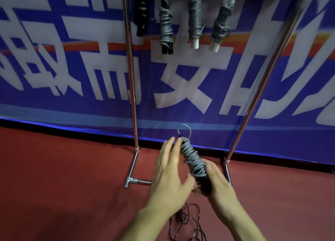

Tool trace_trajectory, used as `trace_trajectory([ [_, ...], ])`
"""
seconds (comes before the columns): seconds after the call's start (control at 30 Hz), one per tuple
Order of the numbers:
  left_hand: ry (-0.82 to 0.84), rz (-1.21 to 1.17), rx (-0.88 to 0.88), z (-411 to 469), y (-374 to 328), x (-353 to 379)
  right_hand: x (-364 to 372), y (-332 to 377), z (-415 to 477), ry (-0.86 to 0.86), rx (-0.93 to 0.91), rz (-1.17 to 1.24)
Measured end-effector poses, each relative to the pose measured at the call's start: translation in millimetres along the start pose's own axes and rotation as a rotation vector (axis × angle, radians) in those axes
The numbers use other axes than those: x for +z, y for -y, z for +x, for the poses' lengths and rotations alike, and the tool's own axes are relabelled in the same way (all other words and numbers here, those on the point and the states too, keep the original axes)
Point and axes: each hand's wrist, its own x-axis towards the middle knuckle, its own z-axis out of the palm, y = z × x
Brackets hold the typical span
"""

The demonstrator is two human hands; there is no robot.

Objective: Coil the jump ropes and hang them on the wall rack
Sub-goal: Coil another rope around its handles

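Right hand (219,184) curled round the handle end of the coiled jump rope (193,160), left hand (168,172) flat-fingered, empty, beside it. Probably light, springy, unwind-prone: grip handles, hook top loop (184,125).

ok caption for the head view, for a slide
Right hand holds a coiled grey jump rope at the rack, left hand open beside it.

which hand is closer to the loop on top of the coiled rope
Left. The left hand lies open, fingertips just below the loop; the right hand grips the coiled jump rope at its lower end.
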Motion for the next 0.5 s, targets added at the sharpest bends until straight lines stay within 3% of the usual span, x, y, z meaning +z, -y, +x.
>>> trace_trajectory([
  [0.07, -0.008, -0.369, -0.291, 11, -20, -2, 3, 9, 3, -0.070, -0.080, 0.002],
  [0.1, 0.006, -0.441, -0.345, 19, -27, -1, 6, 17, 5, -0.089, -0.122, 0.018],
  [0.2, 0.011, -0.538, -0.364, 51, -55, -5, 14, 50, 14, -0.106, -0.226, -0.003],
  [0.3, -0.005, -0.520, -0.329, 84, -89, -23, 6, 97, 21, -0.116, -0.320, -0.208],
  [0.5, 0.124, -0.720, -0.285, 142, -163, -53, -23, 220, 26, -0.078, -0.347, -0.487],
])
